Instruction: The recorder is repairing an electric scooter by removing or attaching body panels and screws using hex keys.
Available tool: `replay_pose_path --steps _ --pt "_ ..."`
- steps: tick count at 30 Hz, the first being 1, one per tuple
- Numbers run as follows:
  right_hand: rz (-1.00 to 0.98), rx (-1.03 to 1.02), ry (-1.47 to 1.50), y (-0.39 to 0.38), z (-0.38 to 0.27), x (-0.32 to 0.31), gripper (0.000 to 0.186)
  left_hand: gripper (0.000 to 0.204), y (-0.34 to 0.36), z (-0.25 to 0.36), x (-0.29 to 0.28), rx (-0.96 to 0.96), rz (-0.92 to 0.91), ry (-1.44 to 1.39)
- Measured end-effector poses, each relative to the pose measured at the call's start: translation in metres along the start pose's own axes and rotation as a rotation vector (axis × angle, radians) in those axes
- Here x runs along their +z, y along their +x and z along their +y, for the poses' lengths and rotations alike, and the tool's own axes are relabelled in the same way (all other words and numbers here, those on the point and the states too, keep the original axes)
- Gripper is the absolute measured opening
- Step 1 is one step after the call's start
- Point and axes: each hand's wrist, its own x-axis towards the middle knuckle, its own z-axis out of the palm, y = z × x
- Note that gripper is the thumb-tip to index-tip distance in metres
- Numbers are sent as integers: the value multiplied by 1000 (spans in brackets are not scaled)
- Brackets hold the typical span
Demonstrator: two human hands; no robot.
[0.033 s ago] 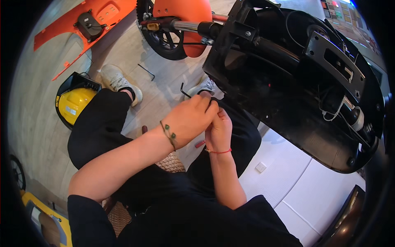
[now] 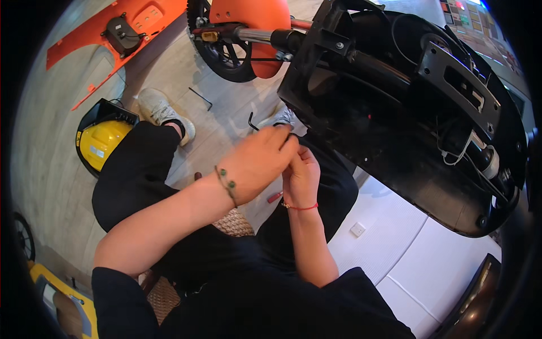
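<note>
My left hand, slightly blurred, is closed with its fingertips meeting those of my right hand. A black L-shaped hex key sticks out from beneath my left fingers and appears held there. My right hand is pinched at the fingertips, partly behind the left; a small dark item shows at the pinch, too hidden to name. Above and right of both hands is the black underside of a scooter-like vehicle, with bracket and cables, its edge just beyond my fingers.
Orange panel, wheel, another hex key and yellow helmet lie beyond my legs. A red-handled tool is between my legs. A white surface with socket is right; a yellow vehicle is lower left.
My left hand has shifted very slightly left and blurred, with the hex key moving marginally alongside it. My right hand looks almost unmoved.
</note>
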Motion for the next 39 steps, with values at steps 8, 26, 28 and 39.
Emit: replay_pose_path --steps 8,26,28,39 --pt "-75 -243 -196 -5 -20 12 13 27 8 -49 -53 -934 -292 -814" --pt "-94 -46 573 2 -14 50 15 17 11 -36 -11 -758 114 -1441" --pt "-77 -52 572 6 -10 47 15 17 12 -33 -6 -754 142 -1462" --pt "12 70 736 8 -17 46 14 14 19 -37 10 -678 155 -1321"
